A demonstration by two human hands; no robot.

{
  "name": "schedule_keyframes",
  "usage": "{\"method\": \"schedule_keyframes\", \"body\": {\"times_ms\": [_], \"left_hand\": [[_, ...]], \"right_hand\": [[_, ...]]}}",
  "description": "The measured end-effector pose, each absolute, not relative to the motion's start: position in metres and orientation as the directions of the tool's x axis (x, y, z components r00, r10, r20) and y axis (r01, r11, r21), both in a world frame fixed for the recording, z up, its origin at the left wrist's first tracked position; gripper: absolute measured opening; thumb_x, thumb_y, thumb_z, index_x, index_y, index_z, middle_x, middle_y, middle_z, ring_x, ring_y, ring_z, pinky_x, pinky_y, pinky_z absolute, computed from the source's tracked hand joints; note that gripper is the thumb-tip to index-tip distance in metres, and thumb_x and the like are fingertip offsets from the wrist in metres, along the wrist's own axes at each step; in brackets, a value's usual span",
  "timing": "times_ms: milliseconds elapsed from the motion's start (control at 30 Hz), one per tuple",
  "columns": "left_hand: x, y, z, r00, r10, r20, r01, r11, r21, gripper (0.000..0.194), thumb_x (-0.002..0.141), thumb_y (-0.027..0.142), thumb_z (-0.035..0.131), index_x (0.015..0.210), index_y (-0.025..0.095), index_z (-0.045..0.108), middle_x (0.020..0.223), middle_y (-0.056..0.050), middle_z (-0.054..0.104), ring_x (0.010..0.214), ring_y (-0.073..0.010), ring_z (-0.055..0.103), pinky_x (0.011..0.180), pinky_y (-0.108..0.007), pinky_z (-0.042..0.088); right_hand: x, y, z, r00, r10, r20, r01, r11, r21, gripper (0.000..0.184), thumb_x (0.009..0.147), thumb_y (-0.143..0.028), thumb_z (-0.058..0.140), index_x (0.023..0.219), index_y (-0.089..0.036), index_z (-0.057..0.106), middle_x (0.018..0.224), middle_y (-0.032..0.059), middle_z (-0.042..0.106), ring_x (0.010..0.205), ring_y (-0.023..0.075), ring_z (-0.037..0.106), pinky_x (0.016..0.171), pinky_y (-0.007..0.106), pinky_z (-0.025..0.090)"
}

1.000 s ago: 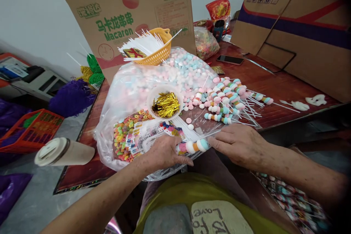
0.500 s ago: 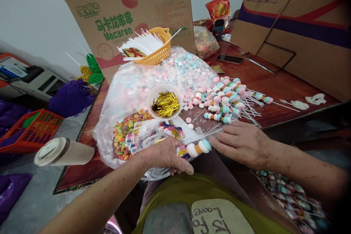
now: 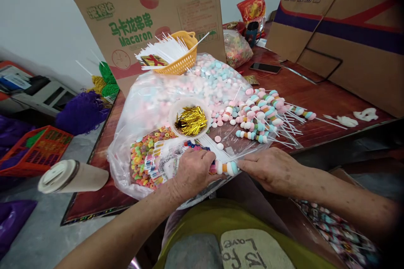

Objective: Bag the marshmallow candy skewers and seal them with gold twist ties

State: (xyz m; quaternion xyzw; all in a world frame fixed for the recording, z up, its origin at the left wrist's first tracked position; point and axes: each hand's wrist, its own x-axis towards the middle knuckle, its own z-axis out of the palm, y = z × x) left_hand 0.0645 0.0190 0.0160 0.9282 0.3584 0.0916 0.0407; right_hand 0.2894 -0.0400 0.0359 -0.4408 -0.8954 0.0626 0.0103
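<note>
My left hand (image 3: 196,169) is closed around the left end of a marshmallow skewer (image 3: 232,168), where a printed plastic wrapper shows at my fingers. White, orange and pale blue pieces stick out to the right of that grip. At the skewer's right end, my right hand (image 3: 273,171) has its thumb and fingers pressed together; the stick inside them is mostly hidden. Beneath and behind my left hand lie printed wrappers (image 3: 166,157) and colourful cereal rings (image 3: 142,157). Finished-looking skewers (image 3: 260,111) are piled beyond my right hand.
A bowl of gold twist ties (image 3: 191,121) stands before a large bag of marshmallows (image 3: 148,92). Behind are a yellow basket (image 3: 181,65) of white sticks and a carton (image 3: 139,4). A lidded cup (image 3: 74,176) is at the left edge, a phone (image 3: 265,68) at the back right.
My left hand has shifted along the skewer, its thumb first lying outstretched and now tucked in. The skewer moved slightly right and then back left; my right hand stayed at its end.
</note>
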Motion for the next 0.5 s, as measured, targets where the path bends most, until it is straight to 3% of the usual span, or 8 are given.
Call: {"method": "schedule_keyframes", "body": {"times_ms": [67,233,300,433,500], "left_hand": [[0.065,0.020,0.013,0.759,0.637,0.137,0.621,-0.770,0.142,0.050,0.072,0.065,0.055,0.080,0.016,0.063,0.070,-0.007,0.065,0.069,-0.0213,0.060,0.065,-0.029,0.037],[0.076,0.023,0.020,0.745,0.639,-0.192,0.662,-0.670,0.336,0.055,0.062,0.070,0.061,0.083,0.019,0.062,0.065,-0.001,0.062,0.063,-0.0192,0.058,0.054,-0.025,0.035],[0.078,0.027,0.027,0.752,0.603,-0.266,0.650,-0.610,0.453,0.060,0.059,0.067,0.066,0.093,0.019,0.061,0.072,-0.001,0.064,0.068,-0.0199,0.059,0.057,-0.025,0.038],[0.068,0.045,0.041,0.811,0.459,-0.363,0.564,-0.452,0.691,0.088,0.048,0.055,0.079,0.122,0.019,0.047,0.106,-0.007,0.063,0.094,-0.0243,0.059,0.075,-0.029,0.045],[0.059,0.056,0.045,0.812,0.349,-0.468,0.576,-0.347,0.740,0.077,0.051,0.047,0.079,0.116,0.018,0.052,0.106,-0.007,0.063,0.094,-0.0240,0.058,0.076,-0.029,0.046]], "right_hand": [[0.288,-0.041,0.036,-0.601,0.799,-0.021,0.793,0.594,-0.138,0.023,0.080,-0.011,0.044,0.090,-0.020,0.063,0.074,0.0027,0.064,0.055,0.0130,0.047,0.049,0.029,0.011],[0.279,-0.039,0.033,-0.632,0.769,0.100,0.765,0.639,-0.085,0.017,0.074,-0.009,0.050,0.084,-0.019,0.060,0.067,0.0007,0.061,0.049,0.0109,0.042,0.049,0.030,0.009],[0.278,-0.037,0.028,-0.654,0.741,0.155,0.744,0.666,-0.046,0.017,0.073,-0.008,0.050,0.082,-0.018,0.060,0.064,0.0002,0.058,0.048,0.0108,0.040,0.049,0.030,0.009],[0.286,-0.029,0.022,-0.687,0.646,0.334,0.689,0.725,0.015,0.017,0.081,-0.008,0.045,0.084,-0.017,0.059,0.065,0.0010,0.058,0.054,0.0121,0.044,0.052,0.029,0.020],[0.291,-0.028,0.024,-0.704,0.556,0.442,0.643,0.764,0.063,0.019,0.085,-0.008,0.041,0.087,-0.015,0.059,0.067,0.0018,0.059,0.059,0.0132,0.046,0.056,0.029,0.025]]}}
